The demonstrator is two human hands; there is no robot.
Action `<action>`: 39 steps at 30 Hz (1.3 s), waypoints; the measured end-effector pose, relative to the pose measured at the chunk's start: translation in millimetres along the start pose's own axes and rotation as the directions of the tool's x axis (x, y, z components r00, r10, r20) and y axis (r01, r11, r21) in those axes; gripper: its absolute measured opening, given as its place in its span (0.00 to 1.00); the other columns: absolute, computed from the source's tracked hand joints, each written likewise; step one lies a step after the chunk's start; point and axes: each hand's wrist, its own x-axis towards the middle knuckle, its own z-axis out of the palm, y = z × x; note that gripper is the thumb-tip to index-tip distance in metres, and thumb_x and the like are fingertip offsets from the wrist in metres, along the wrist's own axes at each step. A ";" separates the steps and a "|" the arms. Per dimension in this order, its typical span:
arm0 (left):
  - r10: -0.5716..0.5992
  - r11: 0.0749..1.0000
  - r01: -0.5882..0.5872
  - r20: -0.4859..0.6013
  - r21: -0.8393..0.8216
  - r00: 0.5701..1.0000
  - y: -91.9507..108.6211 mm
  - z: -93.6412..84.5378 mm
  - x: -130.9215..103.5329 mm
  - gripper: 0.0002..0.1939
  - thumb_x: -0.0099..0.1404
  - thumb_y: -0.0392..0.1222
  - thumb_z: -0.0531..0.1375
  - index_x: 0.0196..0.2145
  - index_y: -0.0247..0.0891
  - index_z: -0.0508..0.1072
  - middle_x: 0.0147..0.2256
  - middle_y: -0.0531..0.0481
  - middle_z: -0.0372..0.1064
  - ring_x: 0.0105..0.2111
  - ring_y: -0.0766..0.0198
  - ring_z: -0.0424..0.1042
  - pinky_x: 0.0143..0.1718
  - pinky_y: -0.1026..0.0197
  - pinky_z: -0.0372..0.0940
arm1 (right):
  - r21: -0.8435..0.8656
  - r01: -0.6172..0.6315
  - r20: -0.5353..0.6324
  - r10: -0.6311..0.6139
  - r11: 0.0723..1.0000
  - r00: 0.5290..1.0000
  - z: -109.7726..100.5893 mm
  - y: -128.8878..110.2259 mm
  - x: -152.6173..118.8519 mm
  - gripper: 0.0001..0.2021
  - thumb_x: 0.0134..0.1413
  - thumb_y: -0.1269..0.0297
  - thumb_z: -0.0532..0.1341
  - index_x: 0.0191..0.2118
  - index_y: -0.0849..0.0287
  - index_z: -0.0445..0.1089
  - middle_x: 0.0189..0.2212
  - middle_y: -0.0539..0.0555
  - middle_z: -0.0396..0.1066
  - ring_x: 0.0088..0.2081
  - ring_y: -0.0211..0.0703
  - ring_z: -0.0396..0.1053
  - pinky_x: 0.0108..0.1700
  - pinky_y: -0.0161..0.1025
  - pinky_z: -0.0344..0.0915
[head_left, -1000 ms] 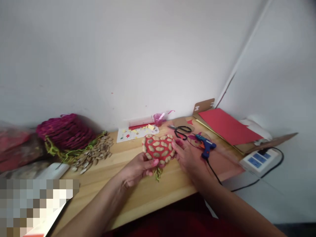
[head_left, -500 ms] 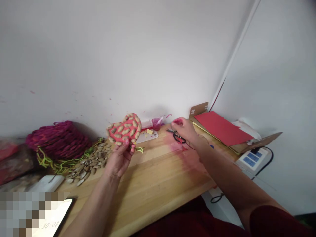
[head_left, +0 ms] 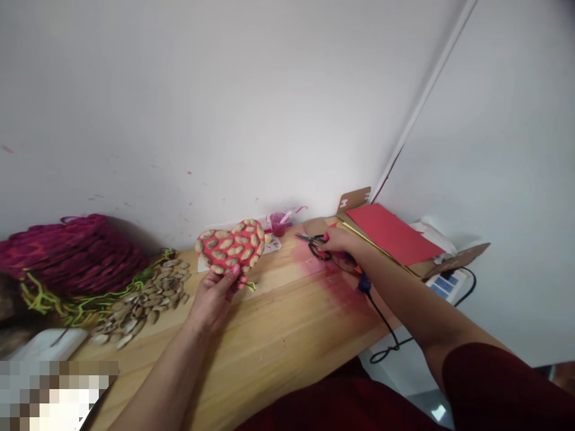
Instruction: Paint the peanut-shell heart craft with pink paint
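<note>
My left hand (head_left: pixel 218 296) pinches the lower edge of a red heart covered with peanut shells (head_left: pixel 230 245), thumb in front. It holds the heart upright above the tabletop. A yellow-green strand (head_left: pixel 249 287) sticks out beside these fingers. My right hand (head_left: pixel 340 240) is closed at the black handles of a pair of scissors (head_left: pixel 318 249), with thumb and fingertips on them. The scissors' blades point left; the other fingers are partly hidden. A blue tool end with a black cord (head_left: pixel 364 284) shows just below that wrist, most of the tool hidden.
Loose peanut shells (head_left: pixel 153 299) lie left of the heart, beside a purple woven coil (head_left: pixel 81 254) with green yarn. A purple cup (head_left: pixel 279 223) stands by the wall. Red sheets (head_left: pixel 393 233) lie on cardboard at right. A white power strip (head_left: pixel 449 286) sits beyond the table edge.
My right hand has come down to the scissors' handles. The heart has turned to face me more squarely. More of the black cord shows, and the view has shifted slightly.
</note>
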 end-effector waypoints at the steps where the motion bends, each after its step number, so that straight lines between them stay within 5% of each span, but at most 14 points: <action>1: 0.002 1.000 -0.002 -0.012 -0.003 1.000 -0.2 -0.9 0.5 0.24 0.38 0.44 0.85 0.30 0.34 0.81 0.28 0.48 0.79 0.25 0.67 0.75 0.25 0.68 0.70 | -0.020 0.001 0.013 -0.001 1.000 1.000 -2.5 -0.2 1.4 0.15 0.69 0.53 0.66 0.49 0.60 0.76 0.48 0.55 0.78 0.47 0.46 0.78 0.50 0.48 0.78; 6: 0.000 1.000 0.000 -0.032 0.006 0.999 -0.6 -5.3 2.0 0.24 0.38 0.44 0.85 0.30 0.34 0.82 0.29 0.47 0.80 0.25 0.67 0.75 0.26 0.69 0.71 | -0.063 0.035 0.025 -0.034 0.997 0.999 -9.7 -1.4 -2.0 0.20 0.66 0.46 0.67 0.42 0.61 0.77 0.41 0.54 0.79 0.43 0.46 0.78 0.49 0.47 0.77; 19: -0.002 1.000 0.003 -0.041 0.015 0.999 -1.6 -10.3 4.7 0.21 0.41 0.41 0.84 0.30 0.36 0.82 0.28 0.49 0.80 0.25 0.67 0.76 0.26 0.69 0.74 | -0.021 0.014 0.091 -0.012 1.000 0.996 0.0 -10.3 -8.9 0.16 0.69 0.53 0.66 0.52 0.59 0.76 0.52 0.56 0.77 0.50 0.48 0.77 0.53 0.50 0.78; 24: -0.005 1.000 0.006 -0.056 0.012 0.998 -1.0 -8.7 4.5 0.18 0.43 0.38 0.83 0.30 0.36 0.82 0.28 0.49 0.80 0.25 0.66 0.76 0.25 0.69 0.74 | 0.144 0.063 0.072 -0.074 0.988 0.995 0.9 -11.1 -7.7 0.14 0.65 0.53 0.69 0.42 0.61 0.77 0.41 0.53 0.78 0.40 0.43 0.76 0.43 0.41 0.76; 30: -0.009 1.000 0.009 -0.069 0.006 0.998 3.7 -5.0 1.9 0.18 0.41 0.39 0.83 0.28 0.36 0.81 0.27 0.49 0.79 0.24 0.67 0.75 0.25 0.70 0.73 | 0.462 0.097 0.038 -0.129 0.881 0.991 -7.2 1.8 -5.9 0.21 0.55 0.47 0.69 0.23 0.57 0.70 0.17 0.48 0.65 0.22 0.36 0.60 0.23 0.35 0.55; 35: -0.013 1.000 0.014 -0.083 0.013 0.996 4.7 -3.5 0.4 0.18 0.42 0.38 0.83 0.27 0.36 0.81 0.27 0.49 0.79 0.25 0.67 0.75 0.25 0.70 0.73 | 0.632 0.145 -0.040 -0.155 0.761 0.987 -27.1 21.9 -7.6 0.25 0.54 0.37 0.67 0.28 0.57 0.70 0.21 0.48 0.68 0.22 0.34 0.60 0.24 0.33 0.57; 39: -0.005 1.000 0.007 -0.080 0.024 0.997 4.4 -3.8 0.0 0.19 0.41 0.40 0.83 0.28 0.36 0.81 0.27 0.50 0.78 0.25 0.66 0.76 0.25 0.70 0.72 | 0.611 0.156 -0.141 -0.088 0.776 0.986 -43.7 40.4 -1.6 0.26 0.58 0.38 0.68 0.31 0.60 0.71 0.27 0.51 0.73 0.25 0.33 0.63 0.25 0.32 0.59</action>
